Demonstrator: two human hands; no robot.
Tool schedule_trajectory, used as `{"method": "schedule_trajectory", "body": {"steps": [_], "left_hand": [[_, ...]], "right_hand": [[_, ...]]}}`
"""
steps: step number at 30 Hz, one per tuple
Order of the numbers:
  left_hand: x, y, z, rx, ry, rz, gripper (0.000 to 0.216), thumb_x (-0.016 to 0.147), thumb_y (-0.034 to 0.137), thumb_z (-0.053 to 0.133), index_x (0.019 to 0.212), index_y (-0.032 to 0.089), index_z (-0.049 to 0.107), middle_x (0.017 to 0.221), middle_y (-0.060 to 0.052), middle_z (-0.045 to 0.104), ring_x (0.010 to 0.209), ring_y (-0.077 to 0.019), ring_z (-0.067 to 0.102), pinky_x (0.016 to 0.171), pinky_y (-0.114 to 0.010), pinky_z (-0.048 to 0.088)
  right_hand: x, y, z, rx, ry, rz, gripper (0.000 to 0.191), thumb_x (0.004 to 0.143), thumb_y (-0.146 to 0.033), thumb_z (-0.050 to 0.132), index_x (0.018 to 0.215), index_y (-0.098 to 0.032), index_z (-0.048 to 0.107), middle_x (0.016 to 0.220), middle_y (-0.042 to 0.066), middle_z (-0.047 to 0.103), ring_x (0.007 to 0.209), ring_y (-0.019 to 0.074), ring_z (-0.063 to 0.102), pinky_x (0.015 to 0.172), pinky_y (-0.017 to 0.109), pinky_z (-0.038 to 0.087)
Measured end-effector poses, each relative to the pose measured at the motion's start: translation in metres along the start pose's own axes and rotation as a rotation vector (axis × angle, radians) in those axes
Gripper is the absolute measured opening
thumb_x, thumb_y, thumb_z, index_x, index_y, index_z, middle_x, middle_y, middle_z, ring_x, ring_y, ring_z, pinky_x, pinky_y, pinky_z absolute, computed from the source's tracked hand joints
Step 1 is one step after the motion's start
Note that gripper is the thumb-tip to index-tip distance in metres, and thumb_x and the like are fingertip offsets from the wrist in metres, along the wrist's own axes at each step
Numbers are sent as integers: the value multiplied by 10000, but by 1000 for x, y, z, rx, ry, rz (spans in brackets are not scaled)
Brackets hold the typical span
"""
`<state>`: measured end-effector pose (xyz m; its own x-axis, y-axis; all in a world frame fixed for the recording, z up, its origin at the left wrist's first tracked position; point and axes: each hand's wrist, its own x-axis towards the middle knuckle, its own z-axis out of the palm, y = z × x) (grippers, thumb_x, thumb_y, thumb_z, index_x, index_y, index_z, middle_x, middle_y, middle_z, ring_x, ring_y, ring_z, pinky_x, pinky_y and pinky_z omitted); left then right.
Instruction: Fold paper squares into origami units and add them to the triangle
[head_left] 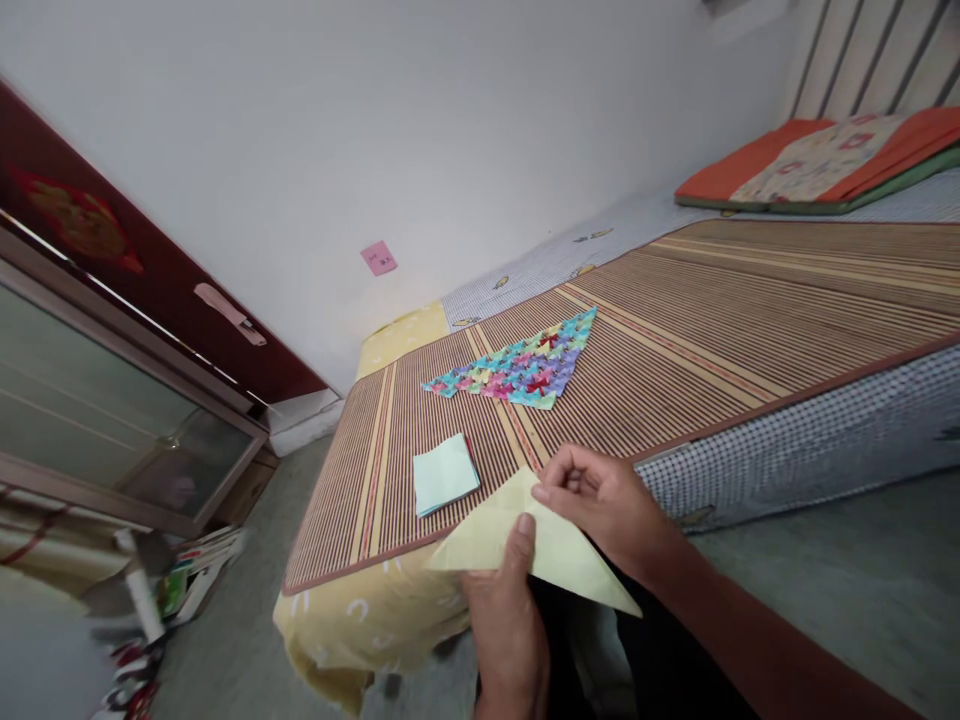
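L hand [511, 612], R hand [602, 502], pinching yellow paper [571, 572]

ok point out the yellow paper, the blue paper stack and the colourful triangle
yellow paper [480, 542]: head view, its left flap
blue paper stack [445, 472]: head view, top sheet's middle
colourful triangle [525, 368]: head view, its middle

Home bedroom: bed [787, 440], bamboo mat [712, 320].
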<state>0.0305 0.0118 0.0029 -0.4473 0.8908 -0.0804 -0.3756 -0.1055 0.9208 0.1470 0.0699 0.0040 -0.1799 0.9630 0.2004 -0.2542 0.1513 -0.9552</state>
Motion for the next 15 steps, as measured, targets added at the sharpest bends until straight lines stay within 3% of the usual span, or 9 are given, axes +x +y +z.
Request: {"method": "schedule_trajectory", "body": {"steps": [5,8,11,15], "left_hand": [[17,3,-4,-135,98,12,488,747,274,846,1214,202,722,1222,-105,759,1211,-288,676,1087,-419,499],[20,7,-6,-9,169,96,442,748,293,847,1161,178,738,1157,-96,780,1158,-275,701,1057,-399,512],[17,10,-6,137,149,137,421,759,323,839,1129,146,746,1063,-100,797,1048,-271,738,987,-389,544],[17,9,-6,58,69,123,471,755,336,839,1174,151,729,1065,-100,789,997,-261,742,908,-364,567]], "right_hand": [[2,-1,-13,85,-111,98,361,939,-516,562,931,-171,669,890,65,716,796,184,656,720,298,496],[-6,-6,-9,-32,-262,173,298,862,-432,687,996,-166,689,920,49,713,815,185,628,722,288,478],[-9,-4,0,-59,-393,193,246,744,-319,792,900,-157,693,825,9,679,764,172,592,667,261,436],[-5,9,7,62,-410,243,256,791,-390,752,777,-141,693,695,-4,636,649,146,565,618,255,427]]}}
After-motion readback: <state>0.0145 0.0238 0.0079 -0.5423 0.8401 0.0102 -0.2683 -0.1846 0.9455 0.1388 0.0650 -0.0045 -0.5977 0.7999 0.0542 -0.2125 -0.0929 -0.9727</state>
